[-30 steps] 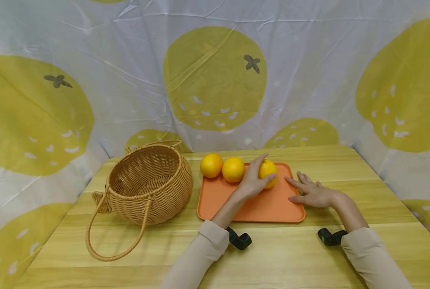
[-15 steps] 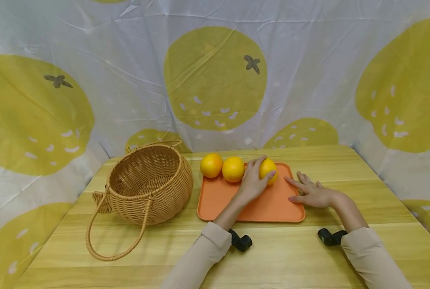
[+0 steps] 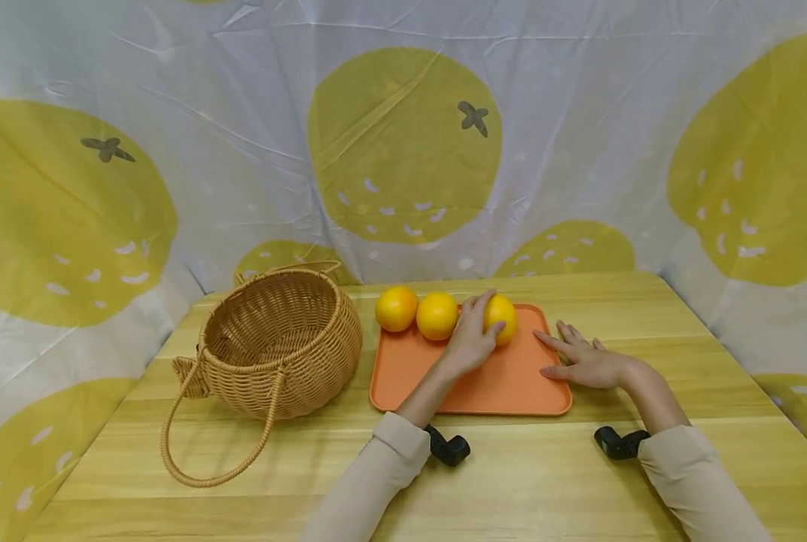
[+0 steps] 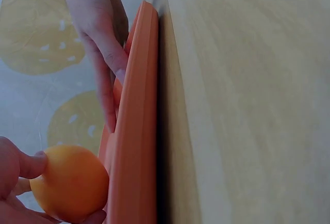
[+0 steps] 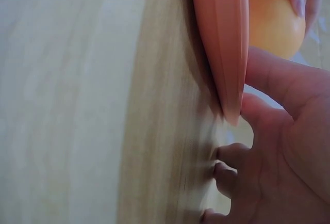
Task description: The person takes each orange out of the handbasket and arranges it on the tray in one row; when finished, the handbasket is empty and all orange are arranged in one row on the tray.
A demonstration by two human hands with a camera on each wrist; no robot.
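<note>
My left hand (image 3: 470,345) curls its fingers and thumb round the rightmost orange (image 3: 501,320) at the back of the orange tray (image 3: 417,376). In the left wrist view that orange (image 4: 72,182) sits between thumb and fingers, close to the tray's rim. Two more oranges stand in a row to its left: a middle orange (image 3: 437,316) and a left orange (image 3: 396,309) at the tray's back left corner. My right hand (image 3: 589,365) lies spread at the tray's right side. Its thumb and index finger touch the rim, and its other fingertips rest on the table, as the right wrist view shows.
A round wicker basket (image 3: 332,373) stands left of the tray, its mouth tilted toward me. One looped handle (image 3: 203,482) hangs down onto the wooden table (image 3: 525,482). A patterned cloth (image 3: 580,135) hangs behind the table and along both sides.
The rightmost orange has shifted slightly back and left with my left hand, whose fingers have drawn closer together around it. My right hand, the tray and the basket stay in place.
</note>
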